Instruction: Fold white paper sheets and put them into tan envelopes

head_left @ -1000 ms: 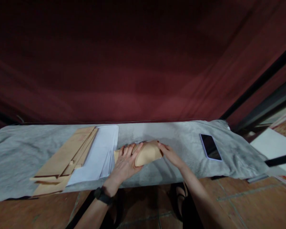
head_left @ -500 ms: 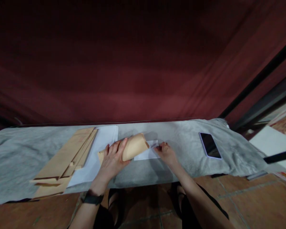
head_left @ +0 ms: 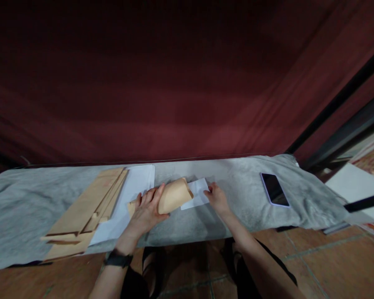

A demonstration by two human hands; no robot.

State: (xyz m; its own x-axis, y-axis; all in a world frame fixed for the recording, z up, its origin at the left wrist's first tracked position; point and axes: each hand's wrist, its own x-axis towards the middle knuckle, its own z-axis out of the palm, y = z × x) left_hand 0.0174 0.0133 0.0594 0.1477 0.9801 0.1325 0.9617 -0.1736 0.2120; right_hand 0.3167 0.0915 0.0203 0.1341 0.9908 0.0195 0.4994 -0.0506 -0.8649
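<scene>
A brown paper envelope [head_left: 175, 195] lies at the middle of the cloth-covered surface, bulging so that its right end gapes. My left hand [head_left: 148, 209] grips its left part, thumb along the near edge and fingers over the top. At the gaping end is a folded white sheet of paper [head_left: 197, 194]; its left edge is hidden by the envelope, and I cannot tell how far inside it reaches. My right hand [head_left: 216, 197] pinches the sheet's right edge between thumb and fingers.
To the left, several brown envelopes [head_left: 87, 201] lie fanned over a stack of white paper [head_left: 140, 176]. A phone [head_left: 274, 189] with a pale purple edge rests on the right of the grey cloth [head_left: 239, 174]. A dark red wall [head_left: 187, 137] rises behind.
The white sheet has tilted, its right end rising a little away from me. My right hand has shifted slightly with it, and the envelope's open end has dipped a little.
</scene>
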